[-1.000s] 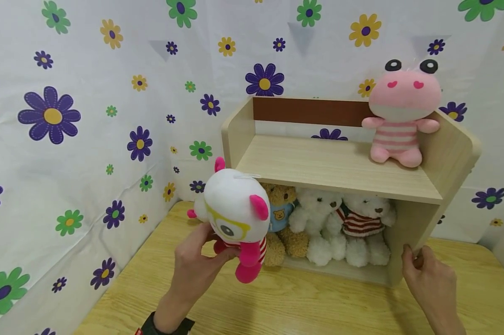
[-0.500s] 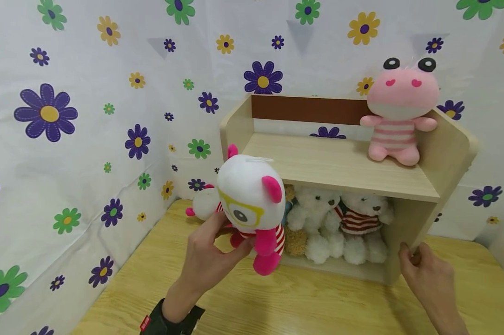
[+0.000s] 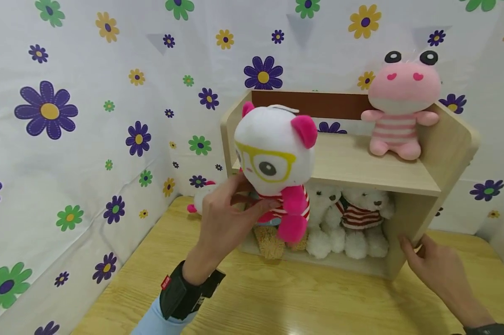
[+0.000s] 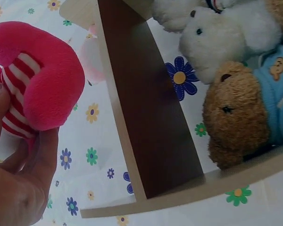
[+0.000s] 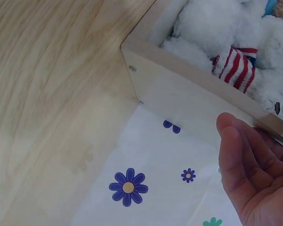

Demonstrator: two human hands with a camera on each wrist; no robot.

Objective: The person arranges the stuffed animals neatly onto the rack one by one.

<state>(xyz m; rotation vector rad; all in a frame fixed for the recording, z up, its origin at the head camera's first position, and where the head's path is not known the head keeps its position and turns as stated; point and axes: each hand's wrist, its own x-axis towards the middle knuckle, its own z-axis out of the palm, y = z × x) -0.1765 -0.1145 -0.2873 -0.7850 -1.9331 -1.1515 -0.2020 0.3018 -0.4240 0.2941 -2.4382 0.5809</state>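
My left hand (image 3: 224, 216) grips a plush panda (image 3: 273, 139) by its red-striped body. The toy has a white head, bright pink ears and limbs, and yellow glasses. It hangs in front of the left part of a two-tier wooden shelf (image 3: 373, 170), level with the upper board. In the left wrist view, the panda's pink limbs (image 4: 56, 82) show beyond my thumb. My right hand (image 3: 438, 267) pinches the front edge of the shelf's right side panel, low down. The right wrist view shows curled fingers (image 5: 233, 146) against the panel's outer face.
A pink frog-like plush (image 3: 402, 111) sits at the upper board's right end. Below are a brown teddy bear (image 3: 270, 244), partly hidden, a white bear (image 3: 325, 228) and a white bear in a striped sweater (image 3: 362, 221). Another white-and-pink plush (image 3: 198, 197) lies left of the shelf.
My left hand has lifted the panda up and to the right, from the lower compartment's height to the upper board's. The right hand stays on the side panel.
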